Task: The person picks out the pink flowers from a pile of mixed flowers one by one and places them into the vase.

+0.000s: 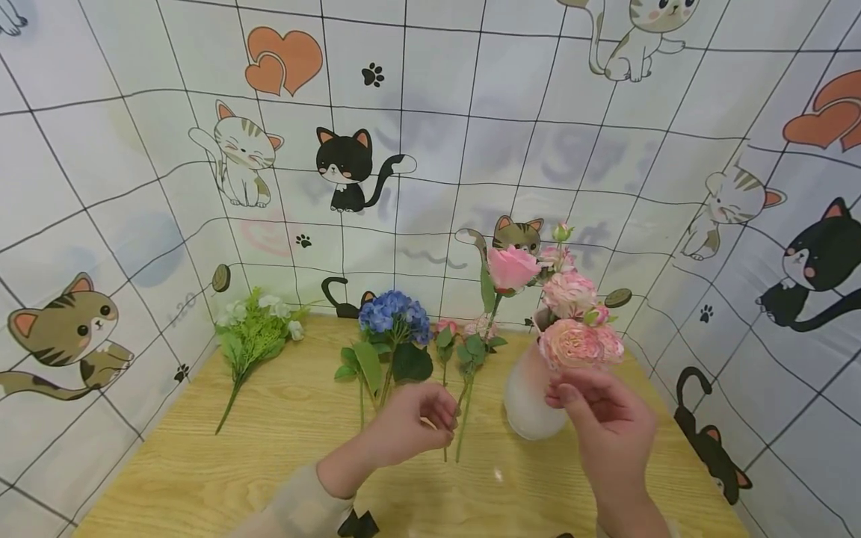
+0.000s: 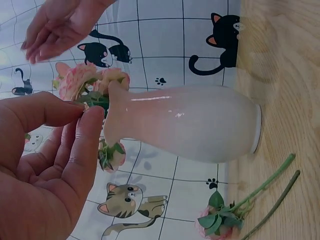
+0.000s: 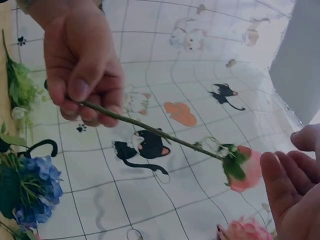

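Note:
My left hand (image 1: 410, 426) pinches the lower end of a long stem between thumb and fingers. That stem belongs to a pink rose (image 1: 513, 269), tilted up and to the right; its whole length shows in the right wrist view, with green leaves (image 3: 235, 167) under the bloom. My right hand (image 1: 612, 426) is raised in front of the vase, thumb near the fingers, with nothing visible in it. In the right wrist view its fingers (image 3: 282, 185) are beside the bloom. A white-and-pink vase (image 2: 190, 125) stands upright, holding several ruffled pink flowers (image 1: 575, 321).
On the wooden table (image 1: 181, 448) lie a blue hydrangea (image 1: 395, 314), pink flowers with cut stems (image 1: 464, 433), and a white-flowered green sprig (image 1: 252, 344) at left. A cat-patterned cloth (image 1: 430, 157) surrounds the table's back and sides.

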A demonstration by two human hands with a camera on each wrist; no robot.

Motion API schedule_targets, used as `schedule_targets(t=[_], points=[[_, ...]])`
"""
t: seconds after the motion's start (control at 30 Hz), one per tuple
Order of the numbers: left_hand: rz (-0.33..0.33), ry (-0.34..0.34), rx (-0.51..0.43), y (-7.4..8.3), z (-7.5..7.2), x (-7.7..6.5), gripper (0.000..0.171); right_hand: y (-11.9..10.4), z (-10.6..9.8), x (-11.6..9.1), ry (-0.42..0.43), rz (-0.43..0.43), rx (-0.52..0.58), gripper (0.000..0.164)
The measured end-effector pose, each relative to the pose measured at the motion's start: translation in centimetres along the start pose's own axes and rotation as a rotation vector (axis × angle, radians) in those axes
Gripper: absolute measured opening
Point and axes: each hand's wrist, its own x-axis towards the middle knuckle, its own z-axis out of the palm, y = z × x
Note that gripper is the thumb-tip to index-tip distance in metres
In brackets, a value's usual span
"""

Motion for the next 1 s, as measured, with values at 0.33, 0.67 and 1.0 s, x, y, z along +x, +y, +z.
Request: schedule_targets(t=[0.33, 0.67, 1.0], points=[[0.020, -0.056, -0.021, 0.4, 1.1, -0.2, 0.020, 1.7, 3.0, -1.5, -0.047, 0.372, -0.369, 0.017], [0.019, -0.118, 0.007, 0.5, 1.9, -0.3, 0.018, 2.6, 2.9, -1.3, -0.112, 0.464, -0.243, 0.016], [0.040, -0.134, 0.009, 0.0, 2.0, -0.4, 0.017, 3.2, 2.8, -1.5, -0.116, 0.497, -0.231, 0.012]])
